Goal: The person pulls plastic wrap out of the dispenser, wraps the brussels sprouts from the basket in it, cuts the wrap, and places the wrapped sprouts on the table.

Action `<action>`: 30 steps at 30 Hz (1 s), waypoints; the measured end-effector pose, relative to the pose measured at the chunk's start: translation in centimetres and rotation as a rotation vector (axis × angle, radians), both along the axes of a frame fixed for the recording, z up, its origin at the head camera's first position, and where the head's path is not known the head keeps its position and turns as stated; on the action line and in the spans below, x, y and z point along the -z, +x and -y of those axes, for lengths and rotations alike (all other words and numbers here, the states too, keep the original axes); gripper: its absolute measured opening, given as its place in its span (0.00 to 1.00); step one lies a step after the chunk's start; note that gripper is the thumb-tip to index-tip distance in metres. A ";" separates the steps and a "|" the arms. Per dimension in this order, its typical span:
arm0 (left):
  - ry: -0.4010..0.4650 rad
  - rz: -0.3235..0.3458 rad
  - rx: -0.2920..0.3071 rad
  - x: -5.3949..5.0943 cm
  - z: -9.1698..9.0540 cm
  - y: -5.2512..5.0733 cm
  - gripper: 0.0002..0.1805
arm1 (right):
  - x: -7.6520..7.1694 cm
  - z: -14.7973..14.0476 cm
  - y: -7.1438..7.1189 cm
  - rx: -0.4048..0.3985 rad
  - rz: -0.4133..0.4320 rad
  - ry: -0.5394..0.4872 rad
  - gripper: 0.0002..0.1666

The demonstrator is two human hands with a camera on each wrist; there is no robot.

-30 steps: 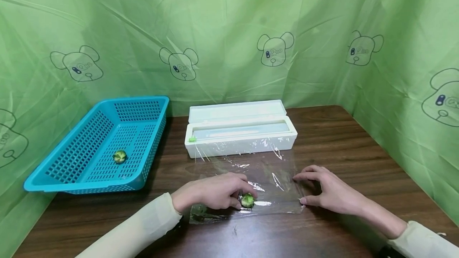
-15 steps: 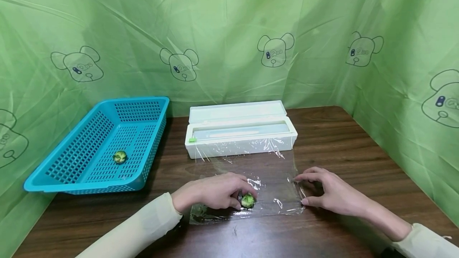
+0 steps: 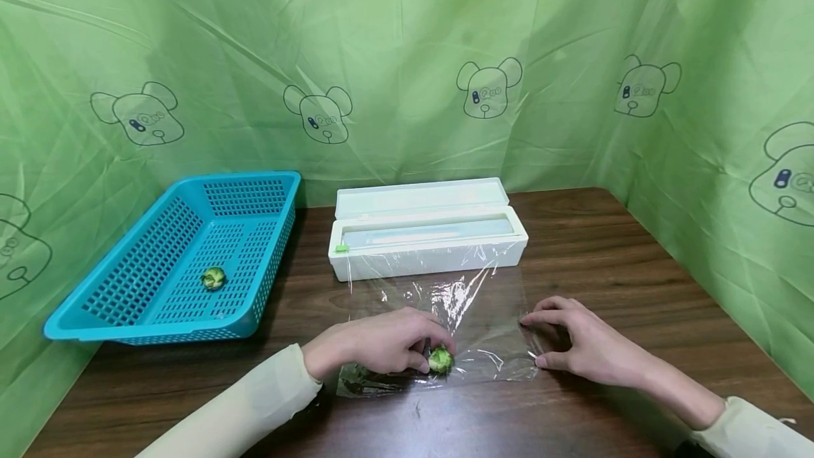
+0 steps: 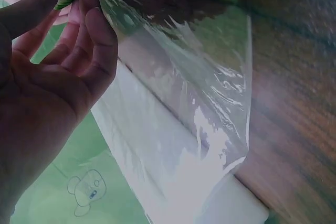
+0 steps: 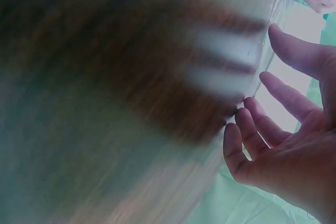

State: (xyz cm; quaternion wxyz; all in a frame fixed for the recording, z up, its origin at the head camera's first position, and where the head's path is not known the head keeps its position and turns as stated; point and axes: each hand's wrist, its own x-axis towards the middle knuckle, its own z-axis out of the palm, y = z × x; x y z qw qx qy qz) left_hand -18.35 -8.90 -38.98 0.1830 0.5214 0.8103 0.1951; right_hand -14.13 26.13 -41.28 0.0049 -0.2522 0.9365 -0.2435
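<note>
A small green sprout [image 3: 441, 360] is held by the left grip [image 3: 391, 341], pinched between thumb and fingers at its left and far sides. It is placed over the clear film [image 3: 490, 327], close to the near edge; whether its weight is borne by the film or by the fingers cannot be told. By the right grip [image 3: 588, 341] nothing is clasped: thumb and fingers are spread apart and lightly bent, with the tips set at the film's right edge. Beyond the sprout, the film is drawn over the front of a white box [image 3: 429, 260], whose lid [image 3: 420, 198] is tipped back; a green slider [image 3: 341, 249] is seen at its left end. A second sprout [image 3: 213, 278] is held in the blue basket [image 3: 172, 332], well apart on the left of the counter [image 3: 610, 260].

In this step, which is judged to be the laying of the sprout and the smoothing of the film, the pinch is best made light, so that no leaves are bruised. The right edge should be pressed down gently, and creases eased outward, as thin film could readily cling to itself.
</note>
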 end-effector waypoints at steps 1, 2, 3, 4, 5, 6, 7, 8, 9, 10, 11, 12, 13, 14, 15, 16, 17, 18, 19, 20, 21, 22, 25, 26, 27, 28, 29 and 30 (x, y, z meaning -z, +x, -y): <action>0.003 0.004 0.000 -0.1 0.0 0.1 0.22 | 0.0 0.0 0.0 -0.003 0.000 -0.001 0.32; 0.007 0.008 -0.001 -0.1 0.1 0.1 0.22 | 0.0 0.0 0.0 -0.002 0.000 -0.002 0.32; 0.013 0.012 -0.003 -0.2 0.1 0.2 0.22 | 0.0 0.0 0.0 -0.001 0.001 -0.002 0.32; 0.019 0.014 -0.006 -0.3 0.2 0.2 0.22 | 0.0 0.0 0.0 -0.002 0.000 -0.002 0.32; 0.025 0.018 -0.013 -0.3 0.2 0.3 0.22 | 0.1 0.0 0.0 -0.002 0.000 -0.001 0.32; 0.029 0.020 -0.021 -0.4 0.3 0.3 0.22 | 0.1 0.0 0.0 -0.002 0.000 0.000 0.32; 0.033 0.023 -0.030 -0.4 0.4 0.3 0.23 | 0.1 0.0 0.0 -0.002 -0.001 -0.001 0.32; 0.037 0.018 -0.035 -0.5 0.4 0.3 0.23 | 0.1 0.0 0.0 -0.002 -0.002 -0.001 0.32; 0.041 0.007 -0.038 -0.5 0.5 0.3 0.23 | 0.1 0.0 0.0 -0.002 -0.003 -0.001 0.32; 0.043 0.000 -0.041 -0.5 0.5 0.3 0.23 | 0.1 0.0 0.0 -0.003 -0.004 -0.002 0.32; 0.045 -0.003 -0.043 -0.5 0.6 0.3 0.23 | 0.1 0.0 0.0 -0.003 -0.004 -0.002 0.32; 0.048 -0.006 -0.042 -0.5 0.6 0.3 0.23 | 0.1 0.1 0.0 -0.003 -0.003 -0.002 0.32; 0.052 -0.007 -0.040 -0.5 0.7 0.3 0.24 | 0.1 0.1 0.0 -0.003 -0.004 -0.001 0.31; 0.054 -0.007 -0.039 -0.5 0.7 0.3 0.24 | 0.1 0.1 0.0 -0.002 -0.005 0.001 0.31; 0.053 -0.002 -0.042 -0.5 0.8 0.3 0.24 | 0.1 0.1 0.0 -0.001 -0.005 0.003 0.31; 0.052 0.012 -0.046 -0.5 0.8 0.3 0.23 | 0.1 0.1 0.0 0.000 -0.005 0.005 0.31; 0.049 0.024 -0.051 -0.6 0.8 0.3 0.23 | 0.2 0.1 0.0 0.002 -0.006 0.007 0.31; 0.048 0.033 -0.053 -0.6 0.8 0.3 0.23 | 0.2 0.0 0.0 0.003 -0.007 0.008 0.31; 0.047 0.039 -0.055 -0.7 0.9 0.3 0.23 | 0.2 0.0 0.0 0.005 -0.008 0.009 0.31; 0.046 0.048 -0.056 -0.7 0.9 0.3 0.23 | 0.2 0.0 0.0 0.005 -0.008 0.009 0.31; 0.046 0.057 -0.055 -0.7 0.9 0.3 0.23 | 0.2 0.0 0.0 0.005 -0.009 0.010 0.31; 0.047 0.058 -0.050 -0.7 0.9 0.4 0.23 | 0.2 0.0 0.0 0.005 -0.010 0.010 0.31; 0.050 0.050 -0.023 -0.5 0.8 0.4 0.22 | 0.2 0.0 0.0 0.004 -0.014 0.012 0.31; 0.050 0.040 -0.014 -0.4 0.8 0.4 0.22 | 0.2 0.0 0.0 0.003 -0.015 0.012 0.31; 0.048 0.027 -0.008 -0.3 0.7 0.5 0.22 | 0.2 0.0 0.0 0.004 -0.017 0.013 0.31; 0.047 0.011 -0.003 -0.2 0.7 0.5 0.22 | 0.2 0.0 0.0 0.004 -0.018 0.013 0.31; 0.048 -0.001 0.001 -0.1 0.6 0.6 0.21 | 0.2 0.0 0.0 0.004 -0.020 0.012 0.31; 0.048 -0.009 0.001 0.0 0.5 0.6 0.21 | 0.3 0.0 0.0 0.004 -0.022 0.012 0.31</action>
